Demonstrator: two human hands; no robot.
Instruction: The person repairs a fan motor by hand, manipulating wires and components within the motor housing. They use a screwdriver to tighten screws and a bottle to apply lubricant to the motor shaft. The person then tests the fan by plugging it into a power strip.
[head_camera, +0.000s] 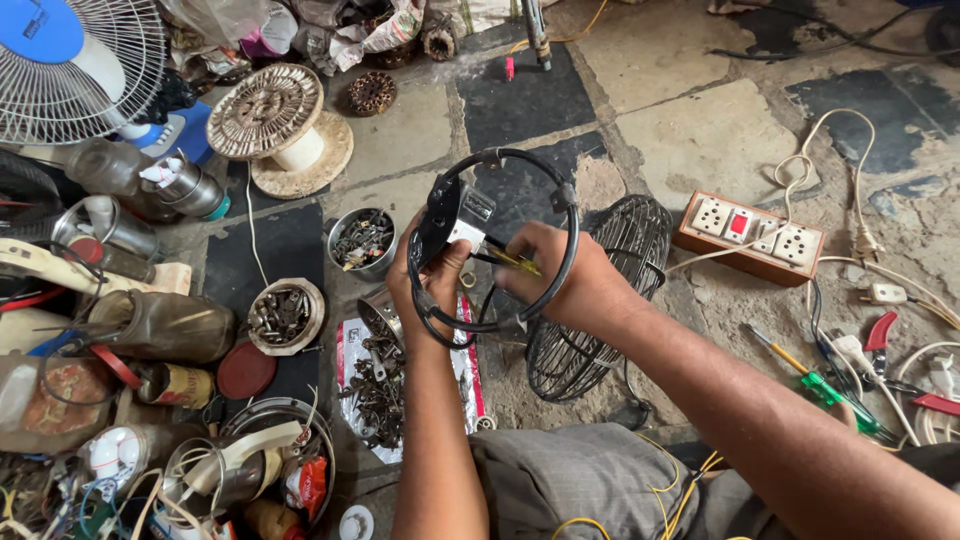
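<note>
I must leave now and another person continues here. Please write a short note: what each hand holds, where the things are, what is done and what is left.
Left hand: grip closed on the black ring frame, at its black bracket, held up over the floor.
Right hand: grip closed on a yellow-handled screwdriver, tip pointing at the bracket.
Nearby: wire fan guard on the floor just behind the hands; tin of screws and loose metal parts on a plastic sheet to the left; switch board with sockets to the right.
Done: bracket sits on the ring.
Left: whether its screw is tight cannot be seen; the guard lies apart.
</note>
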